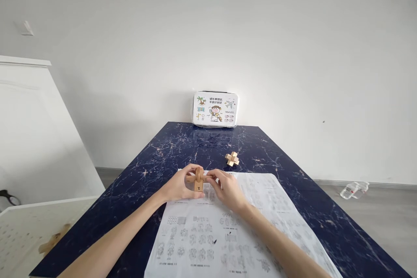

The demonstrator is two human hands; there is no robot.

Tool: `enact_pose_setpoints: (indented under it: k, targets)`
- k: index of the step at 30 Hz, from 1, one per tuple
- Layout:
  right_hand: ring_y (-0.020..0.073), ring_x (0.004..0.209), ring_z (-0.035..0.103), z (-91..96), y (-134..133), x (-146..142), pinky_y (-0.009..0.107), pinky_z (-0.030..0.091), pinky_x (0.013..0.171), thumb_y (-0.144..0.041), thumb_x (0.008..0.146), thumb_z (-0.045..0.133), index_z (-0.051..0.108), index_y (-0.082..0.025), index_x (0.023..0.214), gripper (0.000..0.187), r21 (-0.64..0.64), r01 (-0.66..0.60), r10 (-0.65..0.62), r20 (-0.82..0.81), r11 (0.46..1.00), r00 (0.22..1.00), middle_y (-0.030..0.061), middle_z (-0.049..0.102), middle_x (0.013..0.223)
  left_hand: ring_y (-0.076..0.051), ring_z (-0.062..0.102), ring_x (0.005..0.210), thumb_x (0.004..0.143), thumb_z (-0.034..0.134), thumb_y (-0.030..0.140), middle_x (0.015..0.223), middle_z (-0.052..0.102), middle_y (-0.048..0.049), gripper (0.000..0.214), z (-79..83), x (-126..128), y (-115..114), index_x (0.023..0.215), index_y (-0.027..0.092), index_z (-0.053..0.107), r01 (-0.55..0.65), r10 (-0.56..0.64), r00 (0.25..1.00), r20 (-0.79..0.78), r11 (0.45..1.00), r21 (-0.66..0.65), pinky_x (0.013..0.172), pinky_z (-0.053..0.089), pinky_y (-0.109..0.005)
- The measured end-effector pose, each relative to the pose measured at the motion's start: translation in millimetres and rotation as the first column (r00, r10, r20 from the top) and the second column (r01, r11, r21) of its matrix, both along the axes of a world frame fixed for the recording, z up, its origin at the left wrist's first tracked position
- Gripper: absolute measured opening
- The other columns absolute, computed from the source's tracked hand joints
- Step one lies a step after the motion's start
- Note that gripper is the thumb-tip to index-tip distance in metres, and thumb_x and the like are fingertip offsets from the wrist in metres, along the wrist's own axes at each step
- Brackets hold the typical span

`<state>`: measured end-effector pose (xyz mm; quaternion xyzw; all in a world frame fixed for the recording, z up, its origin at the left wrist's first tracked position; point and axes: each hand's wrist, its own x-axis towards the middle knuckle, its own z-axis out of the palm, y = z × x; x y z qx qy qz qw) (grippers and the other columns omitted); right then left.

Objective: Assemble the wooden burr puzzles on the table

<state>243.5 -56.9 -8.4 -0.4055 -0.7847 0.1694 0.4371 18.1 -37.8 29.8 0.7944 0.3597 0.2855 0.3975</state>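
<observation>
Between my two hands is a wooden interlocking puzzle (198, 186), with a dark mark like a 2 on its upright piece. My left hand (179, 184) grips that upright piece, thumb at the bottom and fingers at the top. From the right, the fingers of my right hand (228, 189) pinch the end of a thin wooden piece that runs sideways through the puzzle. Just below lies a large white instruction sheet (202, 226) printed with puzzle diagrams. Farther back on the table sits a second wooden burr puzzle (232, 159), star-shaped and assembled.
The dark blue marbled table (146, 160) reaches to the wall, where a white cartoon-printed case (215, 110) stands. Left are a white panel (35, 130) and a white perforated surface (29, 234) holding wooden pieces (55, 239). Clear plastic bottles (353, 190) lie on the floor at right.
</observation>
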Motion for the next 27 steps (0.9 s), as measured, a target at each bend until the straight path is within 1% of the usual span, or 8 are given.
enact_pose_setpoints:
  k: [3, 8, 12, 18, 21, 24, 27]
  targets:
    - [0.0194, 0.081, 0.064, -2.9, 1.8, 1.5, 0.030, 0.045, 0.069, -0.035, 0.104, 0.047, 0.065, -0.023, 0.104, 0.022, -0.008, -0.013, 0.013, 0.006, 1.000, 1.000, 0.0067, 0.073, 0.099, -0.030, 0.067, 0.115, 0.069, 0.088, 0.044, 0.129, 0.063, -0.0082, 0.074, -0.3, 0.6, -0.3, 0.131, 0.027, 0.051, -0.008, 0.008, 0.999, -0.033, 1.000, -0.012, 0.103, 0.049, -0.047]
    - [0.0186, 0.076, 0.062, -3.7, 2.7, 3.4, 0.030, 0.046, 0.068, -0.036, 0.102, 0.050, 0.065, -0.023, 0.097, 0.020, -0.049, -0.041, 0.040, -0.032, 0.998, 0.999, 0.0057, 0.072, 0.091, -0.031, 0.066, 0.115, 0.067, 0.088, 0.046, 0.128, 0.065, -0.0085, 0.077, 2.3, 2.1, -2.2, 0.132, 0.027, 0.053, -0.026, 0.027, 0.997, -0.075, 1.000, 0.016, 0.100, 0.050, -0.046]
    - [0.0188, 0.077, 0.062, -3.3, 1.8, 2.2, 0.030, 0.046, 0.067, -0.038, 0.101, 0.053, 0.064, -0.023, 0.095, 0.019, -0.064, -0.050, 0.046, -0.056, 0.997, 0.997, 0.0050, 0.071, 0.088, -0.031, 0.065, 0.116, 0.067, 0.088, 0.046, 0.126, 0.066, -0.0076, 0.076, 2.7, 1.5, -2.6, 0.132, 0.028, 0.053, -0.020, 0.021, 0.998, -0.065, 1.000, 0.019, 0.101, 0.049, -0.047]
    - [0.0185, 0.073, 0.061, -2.0, 0.1, 0.0, 0.030, 0.045, 0.067, -0.037, 0.100, 0.054, 0.063, -0.023, 0.093, 0.018, -0.061, -0.023, 0.020, -0.051, 0.998, 0.998, 0.0045, 0.070, 0.086, -0.030, 0.066, 0.114, 0.067, 0.088, 0.048, 0.124, 0.067, -0.0066, 0.076, 4.1, -0.3, -1.6, 0.131, 0.029, 0.054, 0.010, -0.012, 0.999, -0.046, 1.000, -0.027, 0.103, 0.049, -0.048]
    - [0.0186, 0.074, 0.061, 0.2, 0.1, 0.5, 0.030, 0.045, 0.068, -0.036, 0.100, 0.054, 0.062, -0.023, 0.093, 0.018, -0.059, -0.040, 0.037, -0.056, 0.997, 0.998, 0.0043, 0.070, 0.086, -0.030, 0.067, 0.113, 0.068, 0.087, 0.048, 0.125, 0.068, -0.0068, 0.074, 3.5, 0.2, -1.2, 0.131, 0.028, 0.054, -0.008, 0.007, 0.999, -0.053, 1.000, -0.021, 0.101, 0.050, -0.047]
    - [0.0187, 0.075, 0.061, 2.2, 0.9, 2.2, 0.030, 0.045, 0.068, -0.035, 0.101, 0.053, 0.063, -0.023, 0.093, 0.018, -0.049, -0.079, 0.077, -0.055, 0.996, 0.996, 0.0043, 0.070, 0.085, -0.031, 0.068, 0.112, 0.067, 0.087, 0.048, 0.126, 0.068, -0.0071, 0.074, 1.3, 0.4, -0.4, 0.131, 0.027, 0.056, -0.044, 0.045, 0.997, -0.060, 0.999, 0.010, 0.099, 0.052, -0.046]
    - [0.0183, 0.074, 0.061, 2.5, 2.1, 3.8, 0.029, 0.045, 0.068, -0.035, 0.101, 0.053, 0.064, -0.023, 0.094, 0.018, -0.040, -0.101, 0.099, -0.046, 0.994, 0.994, 0.0043, 0.069, 0.086, -0.032, 0.068, 0.113, 0.067, 0.087, 0.048, 0.126, 0.068, -0.0072, 0.075, -0.5, -0.3, 0.6, 0.133, 0.028, 0.056, -0.051, 0.052, 0.997, -0.065, 0.998, 0.022, 0.099, 0.052, -0.046]
